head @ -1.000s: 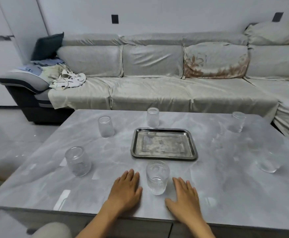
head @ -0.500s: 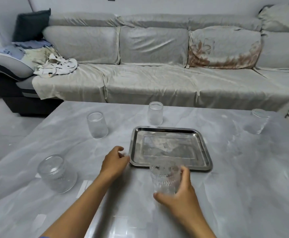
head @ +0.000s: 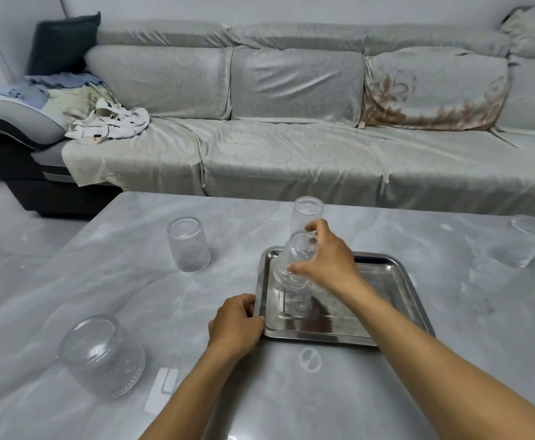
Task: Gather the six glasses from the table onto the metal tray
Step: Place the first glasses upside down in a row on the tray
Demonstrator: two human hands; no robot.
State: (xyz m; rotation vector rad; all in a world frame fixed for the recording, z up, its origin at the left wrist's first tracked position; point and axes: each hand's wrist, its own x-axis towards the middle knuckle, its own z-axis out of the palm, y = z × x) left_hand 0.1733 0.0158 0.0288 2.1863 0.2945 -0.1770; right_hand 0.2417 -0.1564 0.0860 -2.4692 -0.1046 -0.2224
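Note:
My right hand [head: 328,260] is closed on a ribbed clear glass [head: 294,265], upside down and tilted, over the far-left part of the metal tray [head: 399,281]. Whether it touches the tray I cannot tell. My left hand [head: 236,325] grips the tray's near-left rim. Another upturned glass [head: 307,214] stands just behind the tray, partly hidden by my fingers. One glass [head: 189,244] stands upside down left of the tray, a wider glass [head: 101,354] sits at the near left, and a fifth glass [head: 528,246] is at the far right.
The grey marble table [head: 323,392] carries a round reflection just in front of the tray. A long sofa [head: 291,147] covered in pale cloth runs behind the table, with crumpled clothes [head: 107,122] and a dark cushion [head: 63,42] at its left end.
My right hand lifted the ribbed glass from the table's near edge and carried it forward over the tray. My left hand moved onto the tray's near-left rim.

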